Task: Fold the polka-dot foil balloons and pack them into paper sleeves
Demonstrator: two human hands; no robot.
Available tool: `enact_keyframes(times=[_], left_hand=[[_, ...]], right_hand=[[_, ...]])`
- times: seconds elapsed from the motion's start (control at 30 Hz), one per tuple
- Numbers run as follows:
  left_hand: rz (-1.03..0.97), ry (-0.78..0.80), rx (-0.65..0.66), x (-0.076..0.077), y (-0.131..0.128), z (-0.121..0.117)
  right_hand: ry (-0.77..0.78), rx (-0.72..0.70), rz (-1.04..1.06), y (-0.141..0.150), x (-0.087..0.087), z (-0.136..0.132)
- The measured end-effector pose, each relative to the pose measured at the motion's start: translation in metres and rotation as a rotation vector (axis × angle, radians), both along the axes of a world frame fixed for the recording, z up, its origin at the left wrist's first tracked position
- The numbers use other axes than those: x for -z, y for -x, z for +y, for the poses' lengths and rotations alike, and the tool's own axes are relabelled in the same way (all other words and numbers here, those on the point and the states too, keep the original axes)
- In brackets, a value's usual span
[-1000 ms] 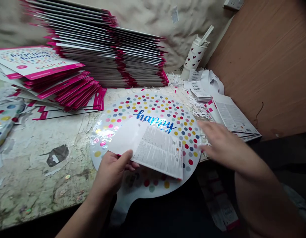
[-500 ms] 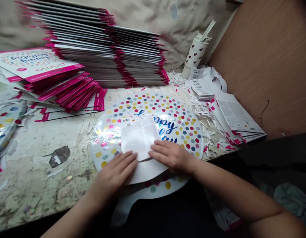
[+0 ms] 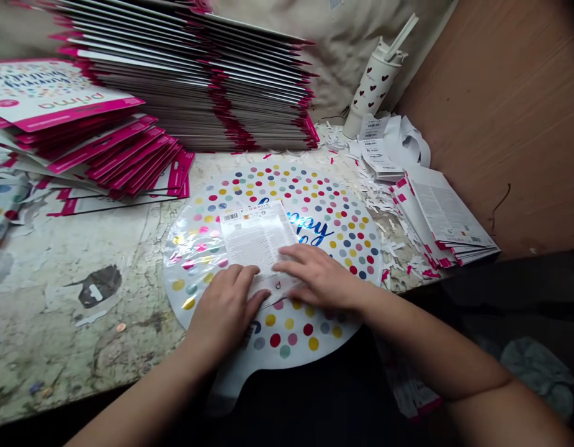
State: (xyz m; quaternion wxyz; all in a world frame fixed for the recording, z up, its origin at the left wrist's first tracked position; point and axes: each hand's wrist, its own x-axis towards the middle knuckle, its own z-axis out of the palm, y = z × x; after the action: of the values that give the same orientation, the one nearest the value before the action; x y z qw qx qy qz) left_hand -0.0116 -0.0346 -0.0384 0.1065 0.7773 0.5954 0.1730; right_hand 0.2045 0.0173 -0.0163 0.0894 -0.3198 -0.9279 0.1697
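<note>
A round flat foil balloon (image 3: pixel 314 205) with coloured dots and blue lettering lies at the table's near edge. On its middle lies a white printed card (image 3: pixel 256 239), text side up. My left hand (image 3: pixel 224 310) rests on the card's lower left part, fingers bent and pressing down. My right hand (image 3: pixel 314 276) lies flat on the card's lower right edge with fingers stretched out. Both hands press the card against the balloon.
A tall stack of pink-edged cards (image 3: pixel 198 81) stands at the back, with a fanned pile (image 3: pixel 82 143) to the left. More printed cards (image 3: pixel 445 217), a label roll (image 3: pixel 380 149) and paper scraps sit on the right. A heart-patterned tumbler (image 3: pixel 373 90) stands by the brown wall.
The card, held up by my left hand a second ago, now lies flat on the balloon. My right hand came in from the right and both hands slid down onto its lower edge.
</note>
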Motion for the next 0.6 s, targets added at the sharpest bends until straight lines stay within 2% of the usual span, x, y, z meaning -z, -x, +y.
enact_keyframes(times=[0.07, 0.13, 0.17, 0.2, 0.3, 0.33, 0.37, 0.4, 0.47, 0.53, 0.6], left_hand=[[-0.009, -0.084, -0.057, 0.0, 0.006, -0.004], [-0.13, -0.118, -0.119, -0.006, 0.009, -0.016], [-0.229, -0.052, -0.127, -0.011, 0.009, -0.024], [-0.347, 0.099, -0.111, -0.018, 0.007, -0.031], [-0.771, 0.915, -0.007, -0.035, -0.005, -0.047], [-0.945, 1.109, -0.032, -0.037, -0.009, -0.048], [-1.135, 1.198, -0.1, -0.038, -0.013, -0.048], [-1.317, 1.181, -0.201, -0.038, -0.015, -0.045], [-1.554, 0.983, -0.415, -0.034, -0.018, -0.037], [-1.604, 0.834, -0.546, -0.03, -0.019, -0.029], [-1.593, 0.74, -0.628, -0.029, -0.021, -0.023]], right_hand=[[0.001, -0.188, -0.113, -0.001, 0.0, -0.001], [-0.055, -0.218, -0.225, 0.0, 0.002, -0.008], [-0.105, -0.187, -0.267, 0.001, 0.003, -0.013], [-0.159, -0.161, -0.301, 0.004, 0.005, -0.017], [-0.305, -0.128, -0.345, 0.014, 0.004, -0.024], [-0.352, -0.119, -0.334, 0.017, 0.003, -0.024], [-0.404, -0.109, -0.303, 0.02, 0.001, -0.024], [-0.465, -0.102, -0.248, 0.022, -0.001, -0.024], [-0.602, -0.1, -0.09, 0.026, -0.006, -0.025], [-0.713, -0.095, 0.067, 0.028, -0.009, -0.029], [-0.761, -0.079, 0.148, 0.029, -0.009, -0.035]])
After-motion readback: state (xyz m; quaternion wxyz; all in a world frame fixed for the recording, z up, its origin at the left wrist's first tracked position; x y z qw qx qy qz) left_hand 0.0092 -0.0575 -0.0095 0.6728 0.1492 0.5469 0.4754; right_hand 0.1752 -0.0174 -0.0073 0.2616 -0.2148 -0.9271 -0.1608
